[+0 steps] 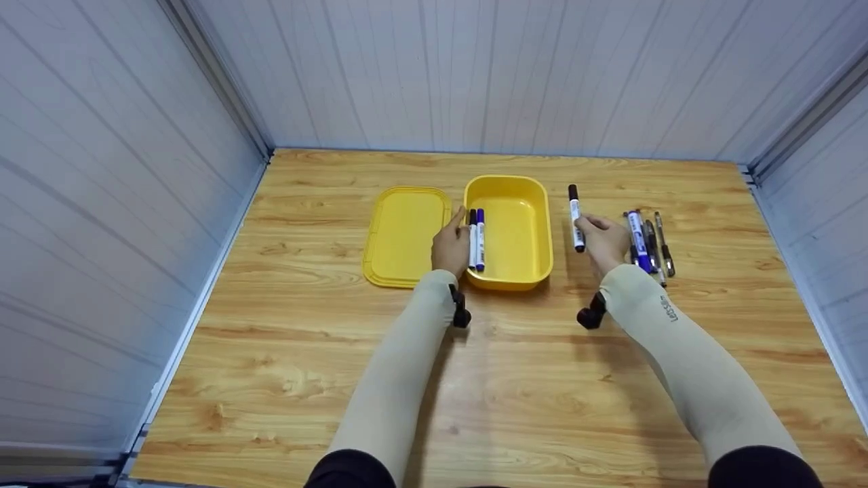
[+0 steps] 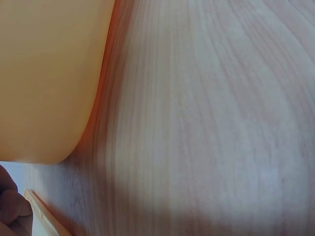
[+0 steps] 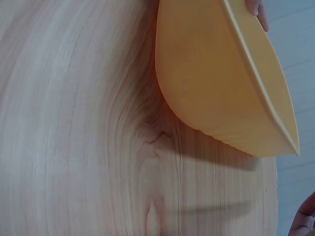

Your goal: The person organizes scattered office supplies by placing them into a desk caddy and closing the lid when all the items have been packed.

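My left hand [image 1: 451,245] is at the left wall of a yellow plastic box [image 1: 548,230], gripping its rim; fingertips [image 3: 255,7] show over the rim in the right wrist view. Inside the box, along that wall, lie a black-capped marker [image 1: 472,237] and a purple-capped marker [image 1: 481,240], side by side. To the right of the box, my right hand [image 1: 605,240] pinches a black-capped whiteboard marker [image 1: 575,213] near its lower end. The marker points away from me, its shadow beside it on the table.
Left of the box lies its flat yellow lid [image 1: 403,237]. Beyond my right hand is a group of pens and markers, including a blue marker [image 1: 637,237] and a black-gripped pen [image 1: 664,247]. Pale panel walls [image 1: 447,74] enclose the wooden table [image 1: 515,379] at the back and sides.
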Demonstrator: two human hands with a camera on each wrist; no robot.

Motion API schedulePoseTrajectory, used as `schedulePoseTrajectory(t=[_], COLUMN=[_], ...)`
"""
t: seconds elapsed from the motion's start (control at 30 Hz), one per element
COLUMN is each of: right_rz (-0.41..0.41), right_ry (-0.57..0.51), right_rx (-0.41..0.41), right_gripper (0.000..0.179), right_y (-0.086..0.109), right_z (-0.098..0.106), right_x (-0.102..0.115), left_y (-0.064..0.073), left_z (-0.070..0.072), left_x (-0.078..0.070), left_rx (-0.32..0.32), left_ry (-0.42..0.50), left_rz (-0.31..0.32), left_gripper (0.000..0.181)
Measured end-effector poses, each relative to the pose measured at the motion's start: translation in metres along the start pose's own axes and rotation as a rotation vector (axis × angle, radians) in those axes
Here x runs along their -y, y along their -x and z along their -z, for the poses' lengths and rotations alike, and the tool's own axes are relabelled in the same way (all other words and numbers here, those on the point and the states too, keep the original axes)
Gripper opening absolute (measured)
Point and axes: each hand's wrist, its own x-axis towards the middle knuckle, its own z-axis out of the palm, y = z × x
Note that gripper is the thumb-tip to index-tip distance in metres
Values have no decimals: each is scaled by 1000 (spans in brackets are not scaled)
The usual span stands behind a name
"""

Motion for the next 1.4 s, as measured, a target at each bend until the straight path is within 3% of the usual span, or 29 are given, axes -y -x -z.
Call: schedulePoseTrajectory(t=[0.4, 0.67, 0.9, 1.4], right_rz=[4, -2, -35, 1], right_ry=[3, 6, 1, 84], right_rx=[-46, -26, 43, 36], right_gripper=[33, 33, 35, 36], right_y=[1, 8, 12, 14], right_z=[-12, -15, -18, -27], right_x=[0, 4, 5, 7], left_y=[0, 0, -1, -1], left_z=[1, 1, 0, 0], left_x=[0, -1, 1, 0], left_rx=[-3, 7, 23, 10], left_ry=[-3, 16, -5, -19], left_rz=[-1, 5, 11, 19], left_gripper=[43, 44, 43, 42])
